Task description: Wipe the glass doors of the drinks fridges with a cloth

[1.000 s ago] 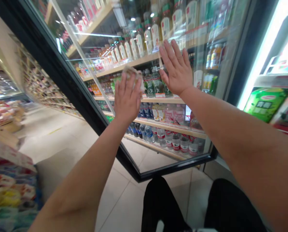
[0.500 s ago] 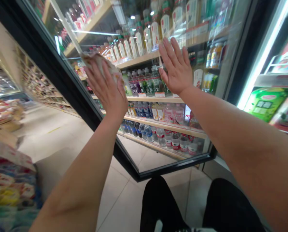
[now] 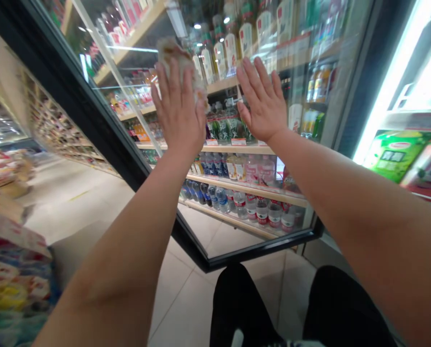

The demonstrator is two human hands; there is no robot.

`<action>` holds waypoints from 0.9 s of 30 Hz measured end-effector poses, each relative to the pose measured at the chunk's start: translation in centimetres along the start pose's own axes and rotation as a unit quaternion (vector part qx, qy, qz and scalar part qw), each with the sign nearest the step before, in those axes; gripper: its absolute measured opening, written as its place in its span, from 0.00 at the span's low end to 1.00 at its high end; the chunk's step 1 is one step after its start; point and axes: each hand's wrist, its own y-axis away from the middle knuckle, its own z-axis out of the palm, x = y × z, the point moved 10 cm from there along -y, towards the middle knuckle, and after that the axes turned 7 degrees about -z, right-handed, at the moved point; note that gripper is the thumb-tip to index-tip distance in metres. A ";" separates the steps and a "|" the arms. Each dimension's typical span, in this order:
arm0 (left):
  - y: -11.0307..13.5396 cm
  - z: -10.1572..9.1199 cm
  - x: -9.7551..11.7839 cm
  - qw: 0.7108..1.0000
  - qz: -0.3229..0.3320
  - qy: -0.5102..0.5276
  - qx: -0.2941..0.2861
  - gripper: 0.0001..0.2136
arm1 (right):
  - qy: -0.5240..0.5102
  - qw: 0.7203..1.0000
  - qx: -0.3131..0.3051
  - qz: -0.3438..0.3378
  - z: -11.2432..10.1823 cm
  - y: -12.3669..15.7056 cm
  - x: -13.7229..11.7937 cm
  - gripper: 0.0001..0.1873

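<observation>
My left hand [image 3: 181, 111] holds a crumpled, whitish-brown cloth [image 3: 175, 53] flat against the glass pane [image 3: 222, 241] of a cooler door. Its fingers lie stretched over the cloth, which shows above the fingertips and beside the thumb. On the same pane, further right, my right hand [image 3: 264, 99] rests palm forward with fingers extended and nothing in it. A black frame [image 3: 92, 115] borders the glass. The door stands ajar, its lower corner close to my knees.
Through the glass appear shelves of bottled drinks [image 3: 262, 212]. To the right, a lit cooler holds green packages [image 3: 399, 152]. Packaged goods [image 3: 13, 289] stand at the lower left, beside a tiled floor [image 3: 81, 212]. My legs [image 3: 240, 303] are below the door.
My left hand has slid right and slightly up across the glass, carrying the cloth away from the left frame. My right hand has stayed in place.
</observation>
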 end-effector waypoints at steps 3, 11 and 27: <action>2.0 0.8 4.1 0.995 0.041 -0.022 -0.086 0.26 | -0.019 1.000 0.014 -0.004 0.0 0.0 0.1 0.34; 8.4 2.7 6.6 0.961 0.203 -0.032 -0.187 0.23 | -0.019 1.000 0.001 0.012 0.2 0.1 0.3 0.32; 6.4 -4.4 -3.2 0.997 -0.037 -0.070 0.010 0.37 | -0.022 1.000 0.003 0.011 0.1 0.2 0.3 0.33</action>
